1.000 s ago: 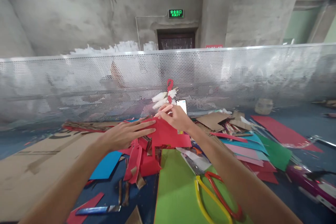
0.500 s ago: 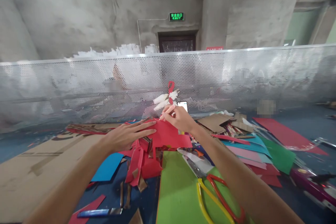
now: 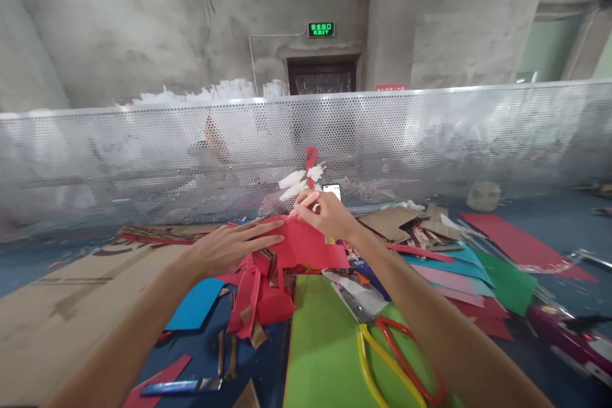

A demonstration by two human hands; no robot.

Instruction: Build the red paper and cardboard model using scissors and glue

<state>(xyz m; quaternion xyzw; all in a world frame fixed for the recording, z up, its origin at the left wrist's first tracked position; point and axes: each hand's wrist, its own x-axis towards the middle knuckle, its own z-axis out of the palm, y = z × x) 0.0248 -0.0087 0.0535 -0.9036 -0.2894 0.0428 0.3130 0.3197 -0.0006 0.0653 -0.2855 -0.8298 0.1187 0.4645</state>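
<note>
Red paper sheet (image 3: pixel 306 247) lies among scraps (image 3: pixel 246 303) on a counter (image 3: pixel 261 366), left hand (image 3: pixel 217 248) flat over its left side, fingers extended, slightly spread, right hand (image 3: pixel 326 211) at its far edge, fingers pinching a slim pale pink stick (image 3: pixel 310 198).

Grey wall (image 3: pixel 143 25), green exit sign (image 3: pixel 320 30)

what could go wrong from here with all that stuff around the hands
The red sheet lies among loose red scraps, so it might slip under the left hand. The phone shows just beyond the right hand and could get knocked. The scissors lie near the right forearm, which may catch them.
</note>
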